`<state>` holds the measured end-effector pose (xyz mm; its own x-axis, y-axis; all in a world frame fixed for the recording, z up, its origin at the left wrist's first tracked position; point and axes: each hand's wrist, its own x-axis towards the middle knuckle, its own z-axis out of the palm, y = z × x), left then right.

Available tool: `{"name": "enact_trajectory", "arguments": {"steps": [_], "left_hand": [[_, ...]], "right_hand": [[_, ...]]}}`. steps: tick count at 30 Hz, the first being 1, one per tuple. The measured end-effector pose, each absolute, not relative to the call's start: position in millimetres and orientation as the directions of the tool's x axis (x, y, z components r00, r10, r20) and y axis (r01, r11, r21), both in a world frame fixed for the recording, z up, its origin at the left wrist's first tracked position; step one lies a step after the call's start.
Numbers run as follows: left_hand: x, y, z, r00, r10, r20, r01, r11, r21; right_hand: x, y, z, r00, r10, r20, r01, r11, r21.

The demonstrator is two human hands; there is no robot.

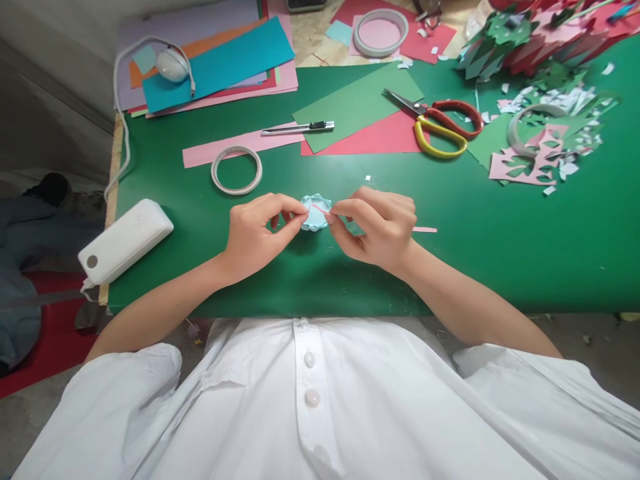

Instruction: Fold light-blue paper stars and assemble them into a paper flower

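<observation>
A small light-blue paper piece with a scalloped edge (315,221) is between my two hands, over the green tabletop. My left hand (263,227) is closed, pinching this piece at its left edge. From the right, my right hand (377,223) pinches the end of a thin pink paper strip (319,209), which lies across the blue piece. Whether my right fingertips also grip the blue paper I cannot tell. Just right of my right hand, another narrow pink strip (425,230) lies on the table.
Scissors (443,127), a utility knife (300,129) and a tape roll (237,171) lie beyond my hands. A white power bank (125,241) is at the left edge. Coloured paper (225,67) is stacked at the back left; paper scraps (575,127) and folded paper shapes (530,43) are at the right.
</observation>
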<state>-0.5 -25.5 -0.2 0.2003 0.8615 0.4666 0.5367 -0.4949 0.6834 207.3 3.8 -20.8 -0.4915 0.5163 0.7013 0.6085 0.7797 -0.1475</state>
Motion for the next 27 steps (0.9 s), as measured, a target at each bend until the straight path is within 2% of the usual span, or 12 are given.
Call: {"name": "enact_trajectory", "arguments": {"steps": [7,18,24,27], "left_hand": [[1.4,-27.2,1.1,0.171,0.93,0.326,0.427,-0.368,0.826],[0.1,-27.3,-1.3,0.221,0.934,0.281,0.343,-0.344,0.874],[-0.3,-26.8,-0.4,0.229,0.946,0.231,0.263,-0.289,0.921],[0.2,-25.8,1.1,0.207,0.955,0.213,0.218,-0.258,0.941]], "right_hand": [[203.2,-0.7,-23.9,-0.496,0.495,0.714,0.568,0.806,-0.164],[200.7,-1.3,-23.7,-0.474,0.606,0.638,0.57,0.764,-0.302],[197.8,-1.4,-19.8,-0.464,0.55,0.694,0.485,0.814,-0.321],[197.6,-1.6,-18.5,-0.475,0.563,0.676,0.488,0.808,-0.33]]}}
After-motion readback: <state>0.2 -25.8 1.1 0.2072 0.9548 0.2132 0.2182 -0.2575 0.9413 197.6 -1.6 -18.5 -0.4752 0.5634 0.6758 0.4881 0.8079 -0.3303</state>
